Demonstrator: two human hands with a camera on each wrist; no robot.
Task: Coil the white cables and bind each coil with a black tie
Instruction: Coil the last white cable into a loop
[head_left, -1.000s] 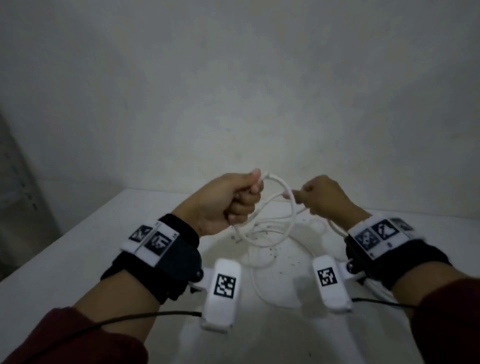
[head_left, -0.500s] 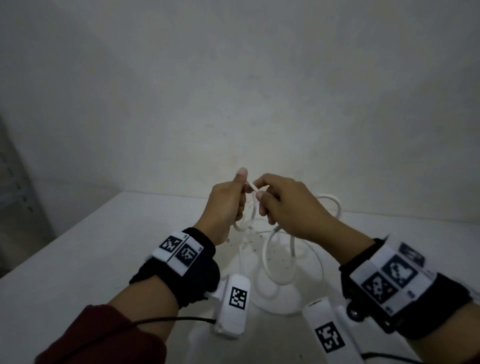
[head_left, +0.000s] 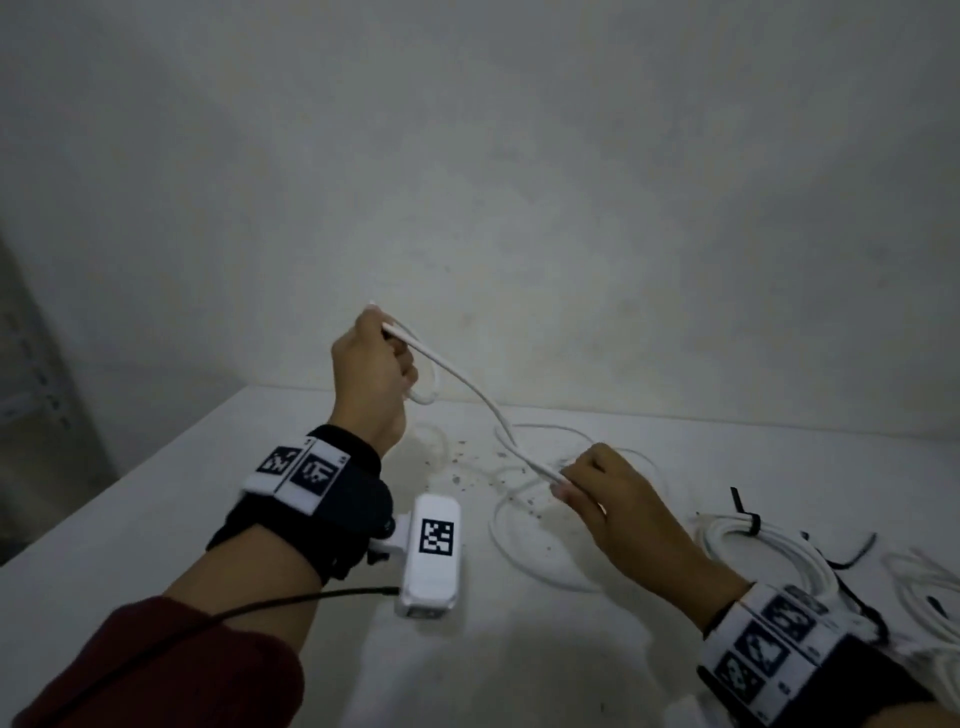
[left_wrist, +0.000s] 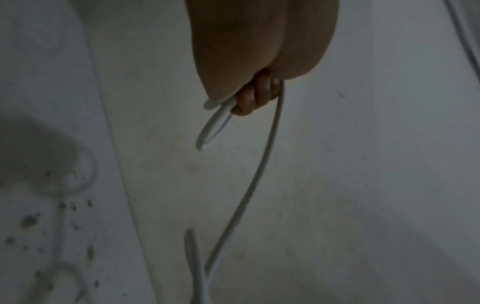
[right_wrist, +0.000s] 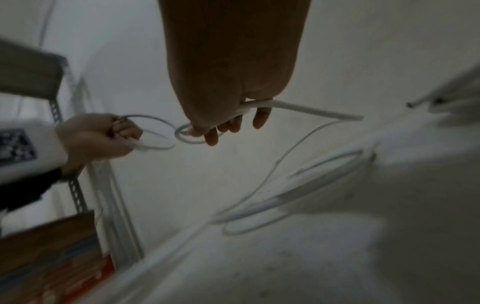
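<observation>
My left hand (head_left: 384, 353) is raised above the table and grips a small coil of the white cable (head_left: 467, 387). The left wrist view shows its fingers (left_wrist: 250, 100) curled round the loops (left_wrist: 210, 127). From there the cable slopes down to the right to my right hand (head_left: 569, 480), which pinches it low over the table. In the right wrist view the cable (right_wrist: 298, 108) crosses that hand (right_wrist: 233, 121) under the thumb. The rest of the cable lies in loose loops (head_left: 501, 535) on the table.
A bound white coil (head_left: 789, 545) with a black tie (head_left: 748, 519) lies at the right, a loose black tie (head_left: 854, 556) beside it. More white cable (head_left: 924, 587) sits at the far right. Dark specks (head_left: 467, 467) dot the white table (head_left: 156, 519). A wall stands behind.
The hands were together at the coil half a second ago. My right hand has since moved down and to the right along the cable, while the left keeps the loops raised.
</observation>
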